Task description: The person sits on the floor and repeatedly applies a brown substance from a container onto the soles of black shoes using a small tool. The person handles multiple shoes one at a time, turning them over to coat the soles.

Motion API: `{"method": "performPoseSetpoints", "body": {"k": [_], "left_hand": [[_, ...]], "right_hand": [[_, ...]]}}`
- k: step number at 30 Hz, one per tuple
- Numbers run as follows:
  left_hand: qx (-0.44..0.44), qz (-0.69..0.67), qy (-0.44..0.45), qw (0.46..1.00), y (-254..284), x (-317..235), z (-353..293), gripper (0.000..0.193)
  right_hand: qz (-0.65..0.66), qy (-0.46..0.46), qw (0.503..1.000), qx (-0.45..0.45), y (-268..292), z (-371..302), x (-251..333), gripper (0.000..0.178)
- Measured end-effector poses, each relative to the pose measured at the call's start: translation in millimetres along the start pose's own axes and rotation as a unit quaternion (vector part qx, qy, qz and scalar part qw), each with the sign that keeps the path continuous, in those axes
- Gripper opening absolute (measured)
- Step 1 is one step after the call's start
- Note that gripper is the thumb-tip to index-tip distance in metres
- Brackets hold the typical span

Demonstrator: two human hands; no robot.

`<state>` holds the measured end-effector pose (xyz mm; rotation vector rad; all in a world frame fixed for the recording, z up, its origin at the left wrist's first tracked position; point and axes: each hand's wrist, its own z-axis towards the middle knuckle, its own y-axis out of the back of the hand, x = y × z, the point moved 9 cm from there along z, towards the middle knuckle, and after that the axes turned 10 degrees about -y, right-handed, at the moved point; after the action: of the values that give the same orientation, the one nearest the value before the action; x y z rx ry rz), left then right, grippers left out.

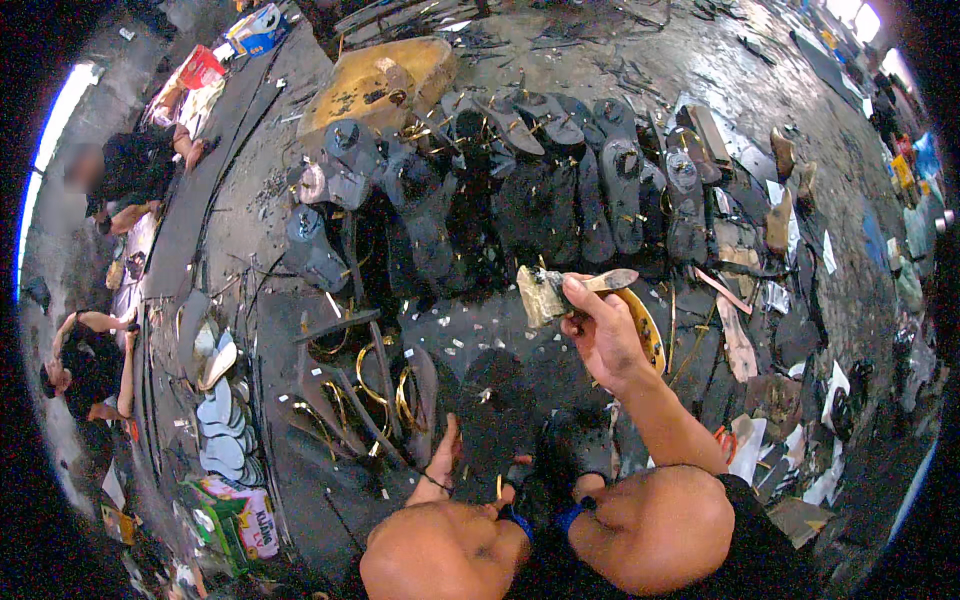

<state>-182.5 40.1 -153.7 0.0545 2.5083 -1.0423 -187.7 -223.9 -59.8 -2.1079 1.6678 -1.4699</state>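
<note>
My right hand [607, 338] is raised over the work area, its fingers closed round a paintbrush with a short wooden handle [612, 280]. The brush's wide, pale yellowish bristle end [540, 298] points left. Behind this hand is a yellow dish [648, 328], partly covered by it. My left hand [444, 458] is low beside my left knee, fingers stretched upward, with nothing visible in them; part of it is hidden. Nearest to it lie dark sandal soles [424, 390] with gold straps [375, 375].
Rows of dark sandals and soles [620, 180] lie ahead, before a worn yellowish block [425, 75]. Stacked pale insoles [225, 425] and a green-and-pink box [235, 520] stand left. Two people [92, 365] [140, 170] sit at far left. Scraps and shoe forms [778, 220] lie right.
</note>
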Motion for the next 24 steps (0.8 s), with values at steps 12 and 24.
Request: {"method": "performPoseSetpoints", "body": {"k": [12,24], "left_hand": [[0.008,0.059,-0.298,0.953,-99,-144,97,0.074],[0.043,-0.043,-0.221,0.973,-73,-115,123,0.075]], "right_hand": [[-0.444,0.315,0.839,-0.001,-69,-26,-9,0.021],[-0.355,0.182,0.917,0.021,-63,6,7,0.021]]}}
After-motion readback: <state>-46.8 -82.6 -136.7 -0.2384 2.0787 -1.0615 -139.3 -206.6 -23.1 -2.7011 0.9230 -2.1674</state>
